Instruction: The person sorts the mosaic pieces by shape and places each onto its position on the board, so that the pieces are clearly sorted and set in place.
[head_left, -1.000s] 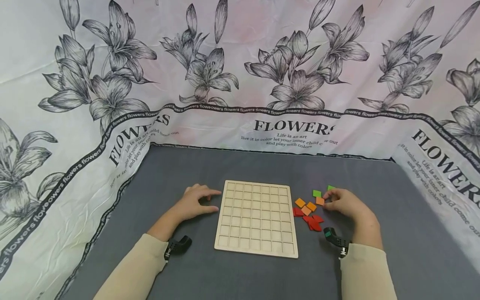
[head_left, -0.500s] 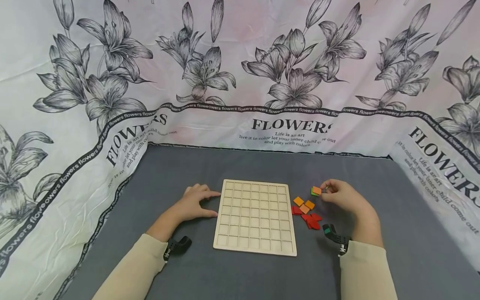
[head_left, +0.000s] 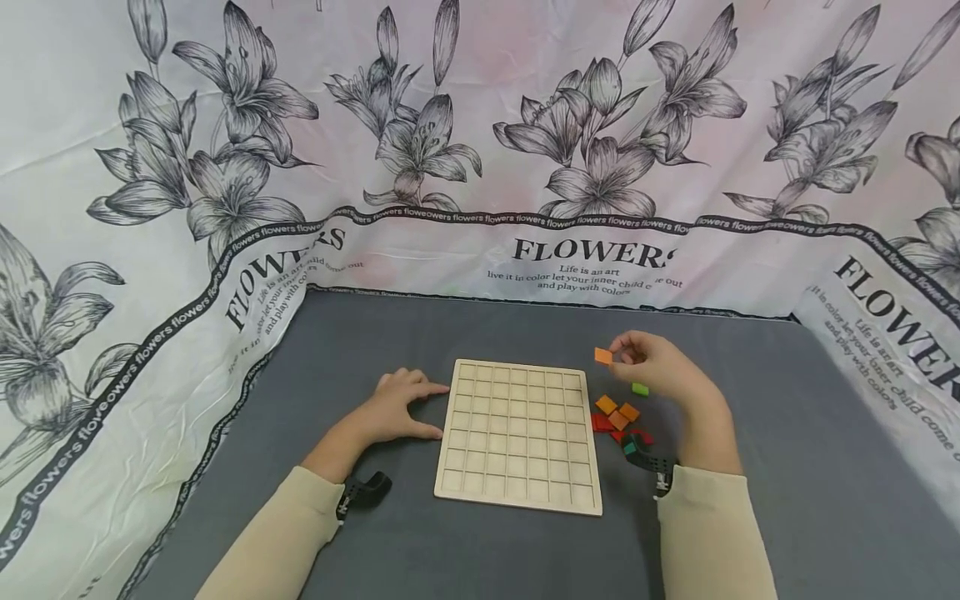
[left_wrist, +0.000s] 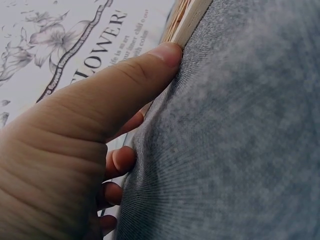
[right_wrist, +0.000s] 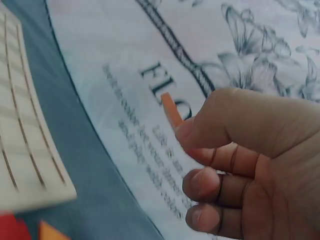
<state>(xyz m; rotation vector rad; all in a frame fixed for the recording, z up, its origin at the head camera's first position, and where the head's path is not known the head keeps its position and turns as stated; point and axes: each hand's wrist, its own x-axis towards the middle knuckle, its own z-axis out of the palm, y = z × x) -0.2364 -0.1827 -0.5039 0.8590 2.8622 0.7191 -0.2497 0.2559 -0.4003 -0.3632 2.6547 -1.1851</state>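
Observation:
A light wooden grid board lies flat on the grey tabletop, its square cells bare. My left hand rests at the board's left edge, thumb and index finger spread apart; in the left wrist view the thumb touches the board's side. Beyond the board's far right corner, my right hand pinches an orange square tile between thumb and index finger, raised above the table. The right wrist view shows that tile nearly edge-on, the other fingers curled beneath.
Right of the board lie several orange tiles and red pieces, partly behind the right wrist's camera mount. A green tile sits below the right hand. Flower-printed cloth walls in the table's back and sides.
My right hand has lifted the orange tile and carried it left and away from me, past the green tiles. The left hand stays at the board's edge.

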